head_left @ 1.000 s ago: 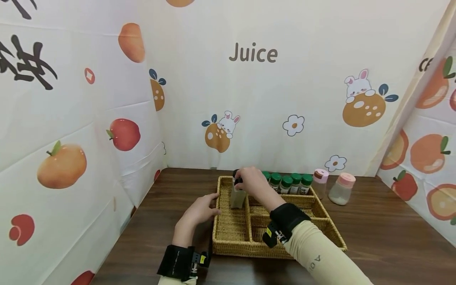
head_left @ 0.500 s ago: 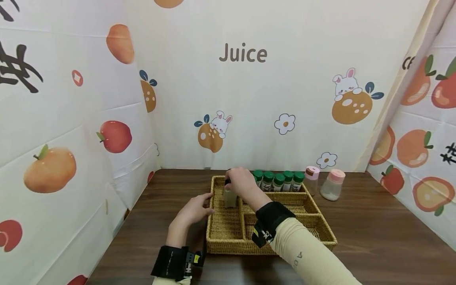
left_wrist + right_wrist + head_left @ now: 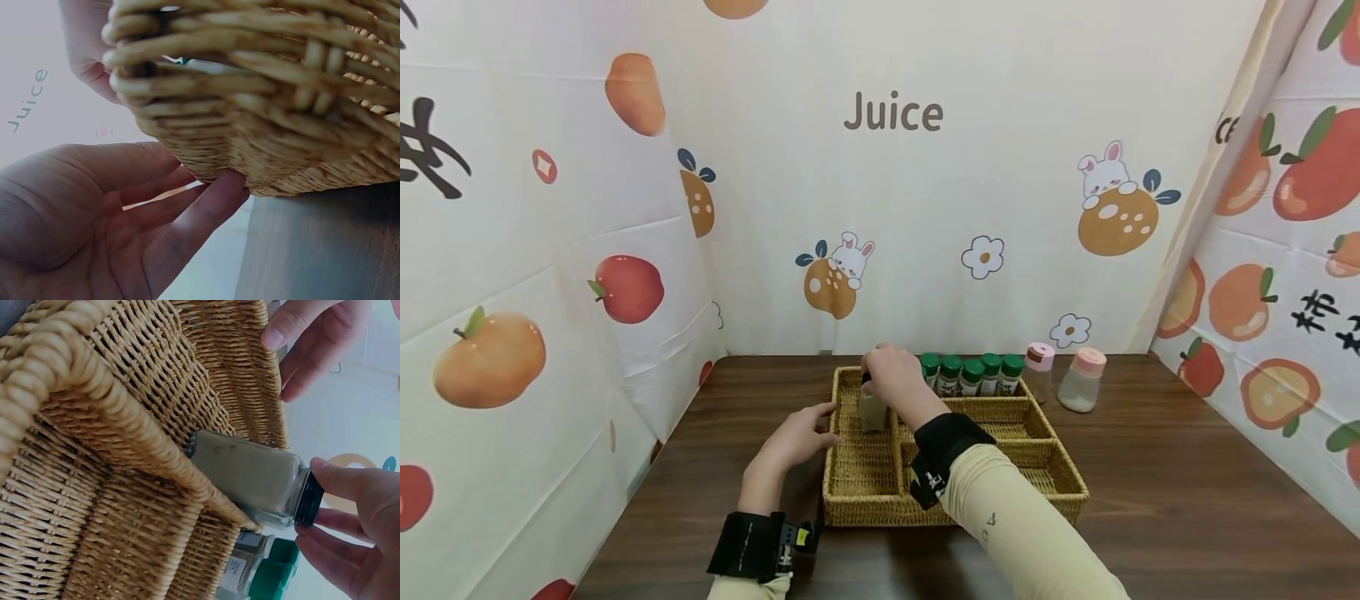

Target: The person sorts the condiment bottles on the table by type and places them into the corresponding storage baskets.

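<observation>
With the jar (image 3: 873, 410) now lower in the basket (image 3: 1000, 490) (far-left compartment), keep your right hand (image 3: 891, 377) pinching its cap and your open left hand (image 3: 797, 433) steadying the rim.

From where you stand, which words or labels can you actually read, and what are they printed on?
"Juice": brown letters on the backdrop cloth; also seen sideways in the left wrist view.
Black brush characters on the left cloth and right cloth: cut off, unreadable.
Dark marks on the sleeve: unreadable.
Labels on the green-capped jars: too small to read.
</observation>
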The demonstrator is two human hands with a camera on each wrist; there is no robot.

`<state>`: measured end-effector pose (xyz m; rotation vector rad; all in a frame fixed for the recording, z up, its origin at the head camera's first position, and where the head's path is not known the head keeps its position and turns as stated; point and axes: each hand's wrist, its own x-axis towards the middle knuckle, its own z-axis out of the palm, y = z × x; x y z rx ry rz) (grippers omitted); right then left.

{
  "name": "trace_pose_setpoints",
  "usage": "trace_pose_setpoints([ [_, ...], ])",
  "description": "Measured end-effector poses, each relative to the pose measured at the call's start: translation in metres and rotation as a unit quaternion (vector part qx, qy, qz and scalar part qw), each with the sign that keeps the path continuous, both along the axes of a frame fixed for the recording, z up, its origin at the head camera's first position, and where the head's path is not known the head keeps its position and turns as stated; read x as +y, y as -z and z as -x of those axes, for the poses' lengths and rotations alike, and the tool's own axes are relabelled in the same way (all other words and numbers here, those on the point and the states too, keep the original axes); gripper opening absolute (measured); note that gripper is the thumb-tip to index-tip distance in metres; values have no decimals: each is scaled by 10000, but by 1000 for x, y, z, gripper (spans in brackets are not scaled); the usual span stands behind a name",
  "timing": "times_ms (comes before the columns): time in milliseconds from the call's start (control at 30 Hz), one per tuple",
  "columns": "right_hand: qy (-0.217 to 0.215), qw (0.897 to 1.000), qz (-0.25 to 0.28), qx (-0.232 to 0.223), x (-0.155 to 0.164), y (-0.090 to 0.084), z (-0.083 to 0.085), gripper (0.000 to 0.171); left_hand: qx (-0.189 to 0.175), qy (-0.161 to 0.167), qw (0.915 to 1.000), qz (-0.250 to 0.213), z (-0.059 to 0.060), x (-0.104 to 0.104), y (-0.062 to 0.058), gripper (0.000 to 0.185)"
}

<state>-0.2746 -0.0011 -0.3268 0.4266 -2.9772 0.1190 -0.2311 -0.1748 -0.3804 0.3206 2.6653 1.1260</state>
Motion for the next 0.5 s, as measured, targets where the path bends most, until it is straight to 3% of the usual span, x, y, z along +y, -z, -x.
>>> trace_pose_setpoints([
  [133, -150, 9997, -153, 107, 6, 2, 2, 22, 0, -4, 10000, -3, 2, 0, 1, 61],
  [300, -695, 9966, -361, 259, 17, 4, 2, 25, 4, -10, 10000, 13, 2, -2, 1, 62],
  [500, -1151, 9929, -212, 190, 34, 3, 3, 31, 24, 25, 10000, 6, 2, 1, 1, 61],
])
